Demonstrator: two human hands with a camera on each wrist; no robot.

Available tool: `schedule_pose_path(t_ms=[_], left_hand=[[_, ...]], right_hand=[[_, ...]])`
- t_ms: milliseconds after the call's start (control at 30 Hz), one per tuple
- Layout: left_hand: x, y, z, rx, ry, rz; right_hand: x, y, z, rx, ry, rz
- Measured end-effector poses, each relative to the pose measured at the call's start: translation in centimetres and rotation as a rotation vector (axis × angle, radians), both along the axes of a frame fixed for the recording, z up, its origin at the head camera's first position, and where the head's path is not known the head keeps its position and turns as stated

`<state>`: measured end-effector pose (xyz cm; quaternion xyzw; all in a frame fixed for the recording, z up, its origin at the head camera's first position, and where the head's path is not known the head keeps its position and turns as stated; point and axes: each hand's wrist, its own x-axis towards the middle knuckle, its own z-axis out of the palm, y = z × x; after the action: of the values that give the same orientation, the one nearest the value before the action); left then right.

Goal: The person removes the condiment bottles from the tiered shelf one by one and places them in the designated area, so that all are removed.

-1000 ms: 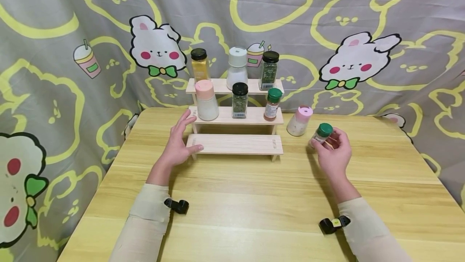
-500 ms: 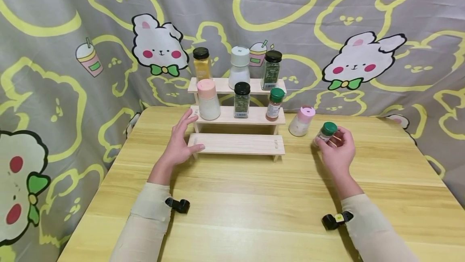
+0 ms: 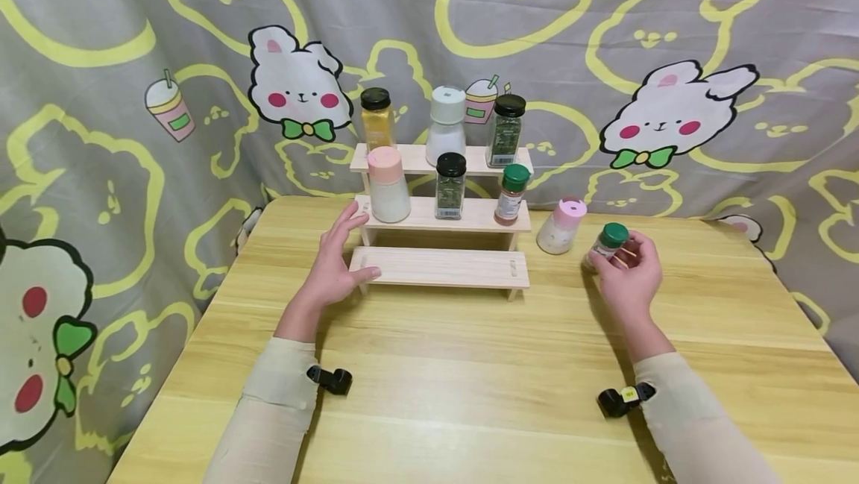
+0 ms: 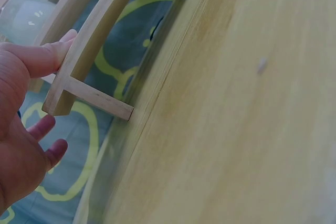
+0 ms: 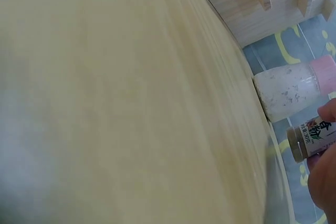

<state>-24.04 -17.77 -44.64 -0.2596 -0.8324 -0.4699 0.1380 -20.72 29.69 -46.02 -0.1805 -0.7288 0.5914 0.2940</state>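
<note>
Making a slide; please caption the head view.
Right hand grips a green-capped jar near a pink-capped shaker; left hand at the left end of a three-tier wooden rack.

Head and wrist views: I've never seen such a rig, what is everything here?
There is no machine: each grip is a person's bare hand. The head view comes from a camera on the person's head, looking forward and down; the wrist views come from small black cameras, each watching one hand. On the wood-grain table stands a pale wooden three-step rack, with six lidded clear jars on its upper two steps. To its right is a clear jar with a pink lid. The right grip holds a small green-capped jar; the left grip is at the rack's left end, its thumb at the lowest step.
</note>
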Motion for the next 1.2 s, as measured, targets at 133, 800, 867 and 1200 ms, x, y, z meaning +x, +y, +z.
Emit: schedule_pose_path(t_ms=[133, 800, 867, 1200], left_hand=[[0.0, 0.0, 0.0, 0.0, 0.0, 0.001], [0.1, 0.0, 0.1, -0.005, -0.023, 0.009], [0.1, 0.1, 0.2, -0.004, -0.02, 0.008], [0.2, 0.1, 0.2, -0.008, -0.034, 0.017]], right_hand=[[-0.3, 0.2, 0.0, -0.003, -0.009, 0.0], [-1.6, 1.7, -0.9, 0.042, -0.033, -0.02], [-1.7, 1.9, -1.1, 0.053, -0.028, -0.024], [-2.0, 2.4, -1.4, 0.075, -0.025, -0.025]])
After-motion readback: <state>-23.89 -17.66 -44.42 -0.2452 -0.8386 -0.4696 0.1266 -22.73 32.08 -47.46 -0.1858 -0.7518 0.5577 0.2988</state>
